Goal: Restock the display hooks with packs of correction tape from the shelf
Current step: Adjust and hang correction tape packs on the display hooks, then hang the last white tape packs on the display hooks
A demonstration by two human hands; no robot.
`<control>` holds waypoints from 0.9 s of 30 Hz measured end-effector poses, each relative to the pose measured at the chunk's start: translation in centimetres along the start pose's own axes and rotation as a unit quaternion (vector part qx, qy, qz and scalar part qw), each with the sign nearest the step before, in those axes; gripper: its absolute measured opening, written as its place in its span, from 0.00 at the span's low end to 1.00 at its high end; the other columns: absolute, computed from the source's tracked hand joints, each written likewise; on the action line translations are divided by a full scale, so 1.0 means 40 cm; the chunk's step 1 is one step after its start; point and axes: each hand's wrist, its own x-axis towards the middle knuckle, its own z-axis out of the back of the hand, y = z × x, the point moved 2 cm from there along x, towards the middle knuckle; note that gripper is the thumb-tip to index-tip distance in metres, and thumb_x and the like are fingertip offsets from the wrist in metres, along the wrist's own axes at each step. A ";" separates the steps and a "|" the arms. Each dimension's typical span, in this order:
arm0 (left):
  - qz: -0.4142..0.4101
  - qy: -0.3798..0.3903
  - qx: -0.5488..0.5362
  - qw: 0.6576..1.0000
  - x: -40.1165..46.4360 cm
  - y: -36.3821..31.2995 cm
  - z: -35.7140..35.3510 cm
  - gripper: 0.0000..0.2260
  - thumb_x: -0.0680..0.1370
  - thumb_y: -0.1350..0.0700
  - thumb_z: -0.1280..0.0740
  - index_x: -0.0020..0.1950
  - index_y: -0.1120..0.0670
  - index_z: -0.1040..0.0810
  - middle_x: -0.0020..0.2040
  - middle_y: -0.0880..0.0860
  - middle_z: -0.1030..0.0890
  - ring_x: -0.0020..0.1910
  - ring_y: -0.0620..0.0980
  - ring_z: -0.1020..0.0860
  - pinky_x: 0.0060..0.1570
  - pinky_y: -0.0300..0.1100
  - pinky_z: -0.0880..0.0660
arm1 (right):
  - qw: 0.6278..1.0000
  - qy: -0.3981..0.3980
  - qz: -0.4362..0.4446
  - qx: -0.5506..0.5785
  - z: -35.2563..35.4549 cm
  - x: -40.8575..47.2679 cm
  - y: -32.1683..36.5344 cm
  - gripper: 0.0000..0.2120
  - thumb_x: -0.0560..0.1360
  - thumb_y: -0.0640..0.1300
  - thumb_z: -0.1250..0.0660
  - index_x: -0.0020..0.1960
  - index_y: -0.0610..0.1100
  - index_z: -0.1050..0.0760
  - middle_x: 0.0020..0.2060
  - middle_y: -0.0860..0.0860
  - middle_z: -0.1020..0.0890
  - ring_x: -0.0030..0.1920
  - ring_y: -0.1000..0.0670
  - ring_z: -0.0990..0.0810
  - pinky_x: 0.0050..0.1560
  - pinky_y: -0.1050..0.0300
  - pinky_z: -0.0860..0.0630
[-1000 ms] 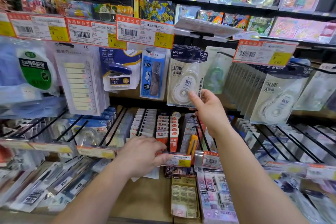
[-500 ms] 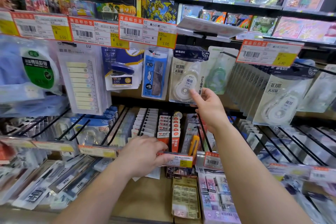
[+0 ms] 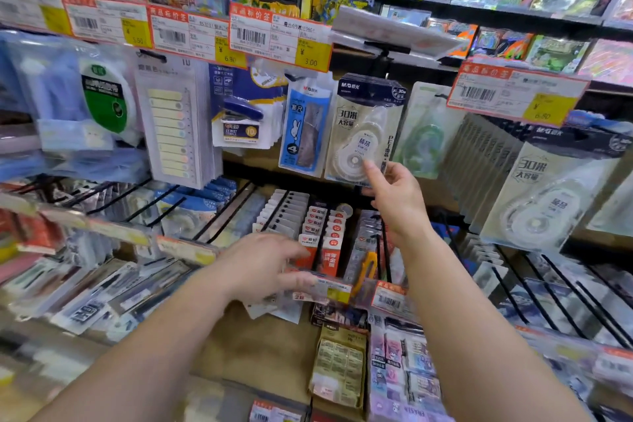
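A pack of correction tape [image 3: 363, 127], white with a dark header, hangs in front of a few more on the middle hook. My right hand [image 3: 394, 195] reaches up to it and pinches its lower right corner, thumb on the front. A long row of the same packs [image 3: 548, 202] fills the hook to the right, under a price label [image 3: 513, 92]. My left hand [image 3: 260, 267] is lower down, blurred, with its fingers spread. Its thumb touches the left end of a price label [image 3: 325, 289] on a lower hook.
Sticky tabs [image 3: 174, 127], a stapler pack [image 3: 239, 120] and a blue ruler pack [image 3: 305, 127] hang left of the tape. Black hooks [image 3: 239, 205] with small packs jut out below. Eraser packs [image 3: 339, 367] sit on the wooden shelf. Toy boxes line the shelf above.
My left hand's fingers have spread and lifted off the lower price label. My right hand stays at the hanging pack's bottom corner. The view has shifted slightly.
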 end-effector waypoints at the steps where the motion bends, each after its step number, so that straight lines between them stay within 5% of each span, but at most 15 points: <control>1: 0.009 0.002 -0.011 1.000 -0.003 -0.004 0.005 0.30 0.75 0.30 0.41 0.73 0.42 0.31 0.71 0.43 0.27 0.69 0.45 0.30 0.67 0.44 0.32 | 1.000 0.002 -0.001 -0.003 0.002 0.000 -0.004 0.12 0.76 0.60 0.33 0.49 0.51 0.23 0.48 0.50 0.16 0.50 0.48 0.17 0.55 0.46 0.21; 6: 0.034 0.001 -0.005 0.999 -0.007 -0.009 0.011 0.32 0.74 0.30 0.39 0.74 0.45 0.31 0.71 0.46 0.27 0.70 0.48 0.31 0.69 0.48 0.33 | 0.999 0.016 -0.045 -0.017 0.025 -0.037 -0.022 0.22 0.76 0.58 0.32 0.64 0.47 0.28 0.52 0.53 0.20 0.51 0.52 0.18 0.55 0.51 0.22; 11: 0.082 -0.011 0.023 0.996 -0.041 -0.035 0.010 0.32 0.76 0.30 0.42 0.75 0.46 0.34 0.72 0.51 0.29 0.72 0.54 0.34 0.71 0.51 0.37 | 0.981 0.059 0.021 -0.184 0.077 -0.135 -0.007 0.26 0.78 0.56 0.34 0.72 0.48 0.34 0.62 0.51 0.23 0.56 0.52 0.24 0.51 0.58 0.30; 17: 0.085 -0.083 0.011 0.993 -0.113 -0.134 -0.003 0.30 0.79 0.34 0.44 0.76 0.49 0.35 0.75 0.53 0.32 0.74 0.55 0.37 0.72 0.51 0.41 | 0.963 0.053 0.049 -0.258 0.138 -0.300 0.005 0.24 0.79 0.55 0.35 0.71 0.48 0.31 0.66 0.51 0.23 0.64 0.50 0.24 0.56 0.58 0.29; 22: 0.035 -0.171 -0.011 0.985 -0.185 -0.260 -0.051 0.24 0.79 0.37 0.42 0.68 0.50 0.27 0.67 0.52 0.26 0.67 0.55 0.31 0.66 0.49 0.36 | 0.963 0.010 0.031 -0.267 0.223 -0.443 -0.017 0.20 0.79 0.54 0.34 0.67 0.46 0.27 0.61 0.51 0.21 0.61 0.50 0.23 0.54 0.59 0.29; 27: -0.021 -0.155 -0.052 0.986 -0.233 -0.404 -0.122 0.25 0.80 0.39 0.41 0.73 0.51 0.31 0.70 0.51 0.29 0.71 0.53 0.34 0.70 0.48 0.39 | 0.953 -0.011 -0.007 -0.302 0.321 -0.568 -0.067 0.18 0.79 0.53 0.34 0.66 0.46 0.25 0.57 0.51 0.19 0.55 0.51 0.21 0.47 0.60 0.31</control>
